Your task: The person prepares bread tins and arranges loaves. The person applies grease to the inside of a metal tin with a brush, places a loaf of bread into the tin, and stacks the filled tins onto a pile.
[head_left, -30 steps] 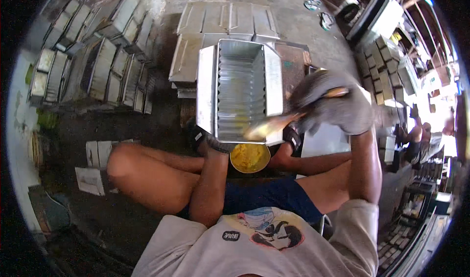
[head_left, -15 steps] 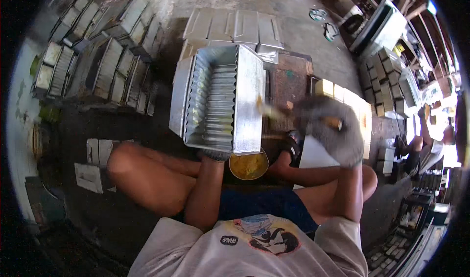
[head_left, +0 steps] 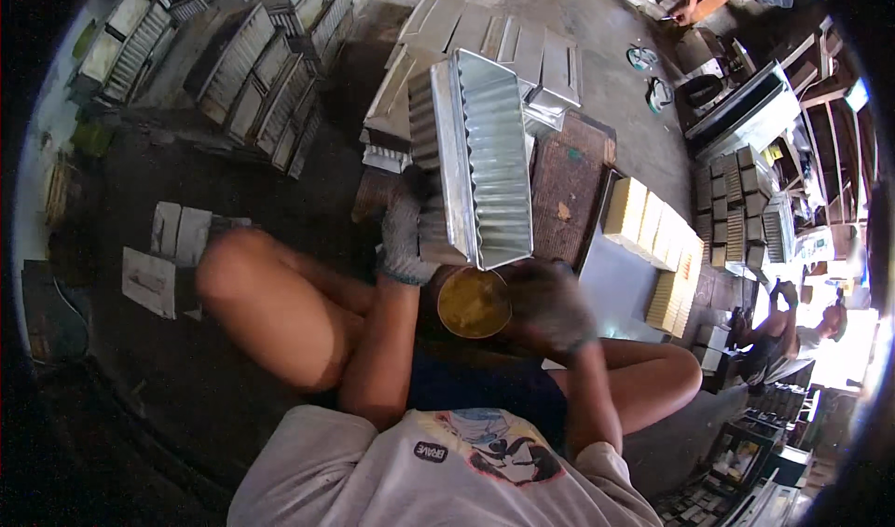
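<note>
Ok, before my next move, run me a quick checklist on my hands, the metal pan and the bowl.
1. Left hand on the metal pan: ok, gloved and holding it at the lower left.
2. Pan's inside in view: ok, its opening is tilted to the right and the ridges show.
3. Right hand near the bowl: ok, close by its right side.
4. Right hand's grip: cannot tell, it is motion-blurred.
5. Yellow contents in the bowl: ok, visible inside.
6. Pan's inside evenly coated: cannot tell from this view.
</note>
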The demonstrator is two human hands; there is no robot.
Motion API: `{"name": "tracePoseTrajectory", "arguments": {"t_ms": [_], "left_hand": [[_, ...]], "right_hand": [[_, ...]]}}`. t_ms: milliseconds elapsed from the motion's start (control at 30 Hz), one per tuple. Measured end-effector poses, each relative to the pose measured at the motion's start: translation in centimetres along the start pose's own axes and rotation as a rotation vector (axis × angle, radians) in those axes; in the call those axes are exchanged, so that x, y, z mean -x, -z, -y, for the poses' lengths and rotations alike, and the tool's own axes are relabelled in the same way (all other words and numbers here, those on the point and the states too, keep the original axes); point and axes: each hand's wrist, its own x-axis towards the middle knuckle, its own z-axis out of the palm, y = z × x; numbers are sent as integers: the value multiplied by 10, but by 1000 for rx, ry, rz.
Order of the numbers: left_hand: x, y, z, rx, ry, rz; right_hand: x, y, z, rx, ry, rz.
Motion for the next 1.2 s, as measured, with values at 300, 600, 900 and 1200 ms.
{"name": "tracePoseTrajectory", "arguments": {"t_ms": [300,600,900,1200], "left_hand": [[-2,41,16,-493,93,-259],[9,26,3,-639,-30,-290],[34,14,-34,-384,-301,-127],[10,-6,44,-741,256,-280]], "right_hand": [[60,59,241,228,304,-359],[32,57,233,204,290,-252],[22,20,113,445,202,-100],[-14,85,183,248,606,-565]]}}
